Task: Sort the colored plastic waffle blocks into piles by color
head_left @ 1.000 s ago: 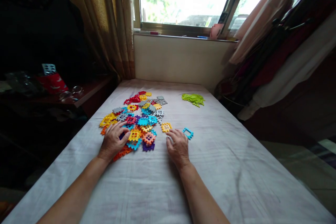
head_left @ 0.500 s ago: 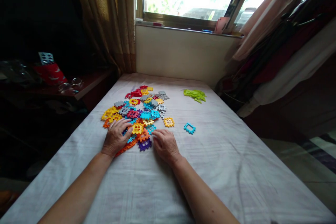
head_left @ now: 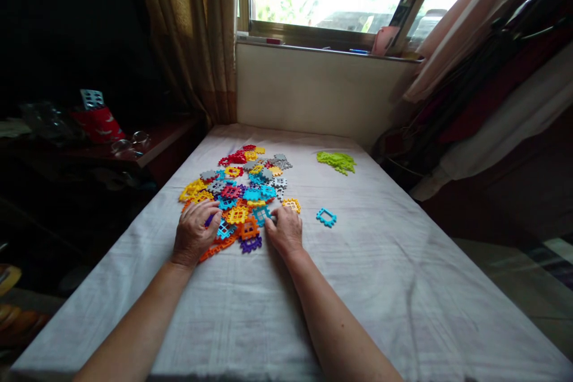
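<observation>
Plastic interlocking building tiles, many with window-like grids, lie in a loose, many-coloured heap on the cloth. At the heap's left front my left hand (head_left: pixel 194 234) is curled, with a purple tile (head_left: pixel 209 220) showing between thumb and fingers. My right hand (head_left: pixel 285 230) pinches the edge of a blue window tile (head_left: pixel 261 215), which is tilted up at the right side of the heap. Between my hands lie a yellow tile (head_left: pixel 237 215), an orange window tile (head_left: pixel 248 228) and a dark purple tile (head_left: pixel 251 243). A yellow grid tile (head_left: pixel 292 205) sits just beyond my right fingers, partly hidden.
A blue frame tile (head_left: pixel 326 217) lies apart to the right. Farther back is a pile of lime-green tiles (head_left: pixel 336 162). A dark side table (head_left: pixel 168 140) at the left carries glasses (head_left: pixel 131 143) and a red container (head_left: pixel 99 125). Clothes (head_left: pixel 486 101) hang at the right.
My right hand has moved forward and taken hold of the blue window tile, raising its edge. My left thumb has drawn back from the yellow tile, and a purple tile shows in that hand.
</observation>
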Action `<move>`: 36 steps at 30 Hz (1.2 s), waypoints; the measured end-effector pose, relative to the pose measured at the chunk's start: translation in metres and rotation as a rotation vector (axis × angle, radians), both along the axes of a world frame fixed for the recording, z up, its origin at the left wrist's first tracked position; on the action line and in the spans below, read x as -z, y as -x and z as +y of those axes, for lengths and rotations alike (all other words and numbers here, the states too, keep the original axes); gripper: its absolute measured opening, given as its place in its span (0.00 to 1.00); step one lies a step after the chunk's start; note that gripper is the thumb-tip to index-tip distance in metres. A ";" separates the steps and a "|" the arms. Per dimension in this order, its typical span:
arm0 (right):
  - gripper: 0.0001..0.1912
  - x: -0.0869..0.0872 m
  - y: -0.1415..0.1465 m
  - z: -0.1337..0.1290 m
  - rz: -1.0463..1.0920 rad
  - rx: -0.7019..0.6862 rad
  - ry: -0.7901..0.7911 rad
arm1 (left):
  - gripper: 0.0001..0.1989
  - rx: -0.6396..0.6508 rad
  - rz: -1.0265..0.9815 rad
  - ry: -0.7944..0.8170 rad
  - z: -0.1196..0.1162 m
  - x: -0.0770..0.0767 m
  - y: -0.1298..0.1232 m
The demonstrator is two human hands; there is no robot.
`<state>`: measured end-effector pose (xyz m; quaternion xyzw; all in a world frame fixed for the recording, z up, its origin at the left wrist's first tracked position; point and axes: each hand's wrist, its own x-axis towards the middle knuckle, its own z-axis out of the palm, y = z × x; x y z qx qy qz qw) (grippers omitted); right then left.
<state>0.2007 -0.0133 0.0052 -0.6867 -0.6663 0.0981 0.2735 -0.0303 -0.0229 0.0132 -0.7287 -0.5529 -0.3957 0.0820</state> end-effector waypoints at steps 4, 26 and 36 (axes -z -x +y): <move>0.07 -0.002 -0.013 0.001 0.166 0.057 0.057 | 0.13 -0.025 0.047 0.081 -0.006 0.004 0.007; 0.24 -0.010 -0.143 -0.001 0.047 0.468 0.179 | 0.33 -0.040 0.240 0.376 -0.011 0.018 0.029; 0.19 -0.013 -0.126 0.029 -0.033 0.440 0.205 | 0.27 -0.003 0.176 0.250 -0.008 0.020 0.030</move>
